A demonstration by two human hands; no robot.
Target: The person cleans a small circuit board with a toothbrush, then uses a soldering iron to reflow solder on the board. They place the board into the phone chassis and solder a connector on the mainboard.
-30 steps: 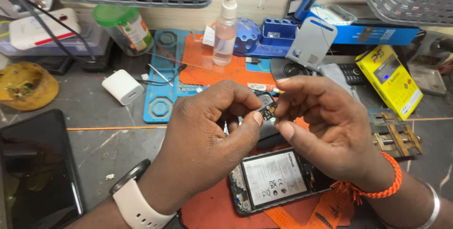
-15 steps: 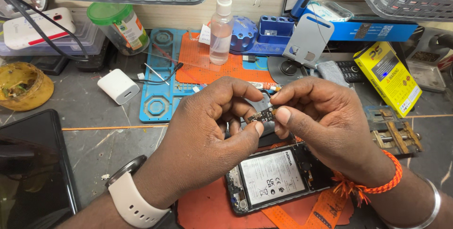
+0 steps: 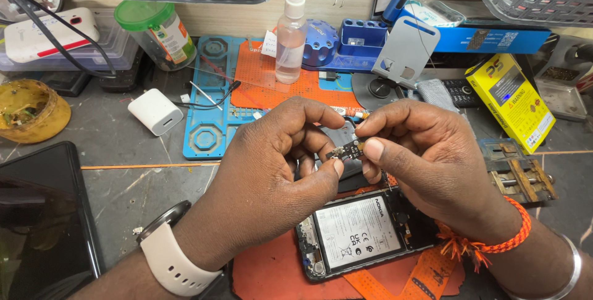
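Right above the opened phone (image 3: 358, 238) on my bench, I've got a tiny dark circuit board (image 3: 346, 150) pinched between both hands. My left hand (image 3: 272, 176) grips its near end between thumb and forefinger, with the other fingers curled in underneath, and my right hand (image 3: 426, 158) pinches the far end the same way, thumb tip pressed right against the board's edge. The board sits tilted, held up in the air and not touching the phone (which lies back-off, its white-labelled battery showing, on an orange mat (image 3: 265, 272)). Behind my hands there's a blue work mat (image 3: 207, 133) with a white charger block (image 3: 155, 111) just beside it, a clear spray bottle (image 3: 290, 34) standing upright, and a jar with a green lid (image 3: 157, 31) further left. A yellow box (image 3: 511, 99) sits off to the right near a small metal clamp jig (image 3: 516, 170), and a dark tablet (image 3: 40, 213) lies flat at my far left.
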